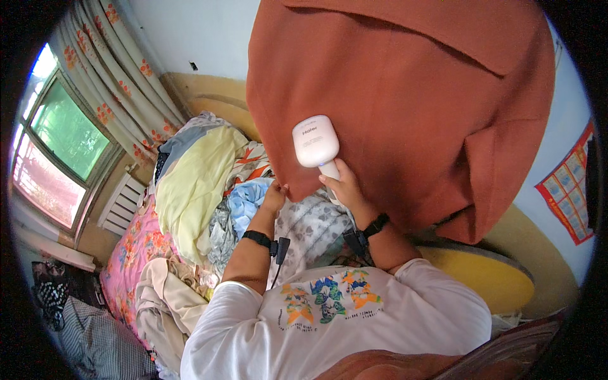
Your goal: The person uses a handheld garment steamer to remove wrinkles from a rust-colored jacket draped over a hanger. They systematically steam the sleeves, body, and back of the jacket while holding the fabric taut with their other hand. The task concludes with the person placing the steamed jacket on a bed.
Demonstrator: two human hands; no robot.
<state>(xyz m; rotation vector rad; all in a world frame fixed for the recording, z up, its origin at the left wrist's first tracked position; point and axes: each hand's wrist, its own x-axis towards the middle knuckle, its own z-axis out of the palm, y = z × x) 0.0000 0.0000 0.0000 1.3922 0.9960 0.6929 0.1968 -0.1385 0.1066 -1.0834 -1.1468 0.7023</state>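
Right hand [342, 182] wraps the handle of the white handheld device [316, 140]; left hand [275, 196] pinches the rust-coloured garment [392, 120] at its lower left edge. Garment spreads out in front, device over its lower left, contact unclear. Looks underway: left side fairly smooth, right side folded; amount covered can't be told.

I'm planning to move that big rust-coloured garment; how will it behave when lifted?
The rust-coloured garment is probably floppy, since it drapes in soft folds. Its matte surface suggests it won't slip easily. Being broad and thick-looking, it may feel fairly heavy.
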